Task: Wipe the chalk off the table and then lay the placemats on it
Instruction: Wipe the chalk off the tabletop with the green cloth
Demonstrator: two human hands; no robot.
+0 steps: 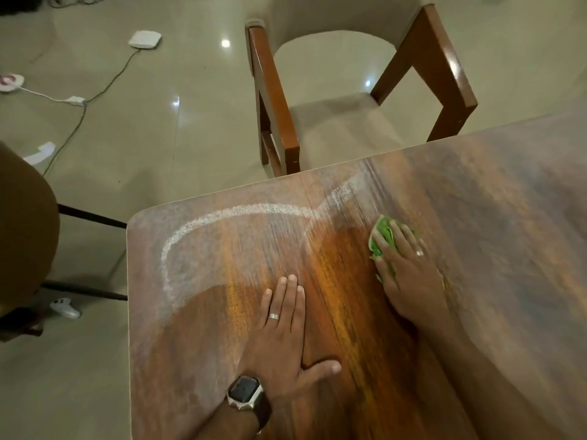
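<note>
Bench: wooden bench (365,312) with a rounded near-left corner; its grain shows dark and glossy in the middle, dull and hazy toward the edges.
Chalk: a white chalk arc (222,217) curves across the left part of the top, smeared thin where it nears the cloth.
Floor: pale glossy tiles (158,122) with light spots reflected in them.
Right hand: right hand (409,265) lies flat on a green cloth (382,236), fingers straight and pressing it to the wood, just right of the chalk's end; a ring (420,253) on one finger.
Left hand: left hand (286,338) rests palm down on the bare wood, fingers straight and close together, thumb out, holding nothing; it wears a ring (273,316) and a dark watch (246,393).
Around: a wooden armchair (273,100) with a pale seat stands at the far edge; a brown rounded chair back (25,223) sits at the left.
Floor clutter: a white box (145,39), cables (95,90), and what may be a game controller (65,308).
</note>
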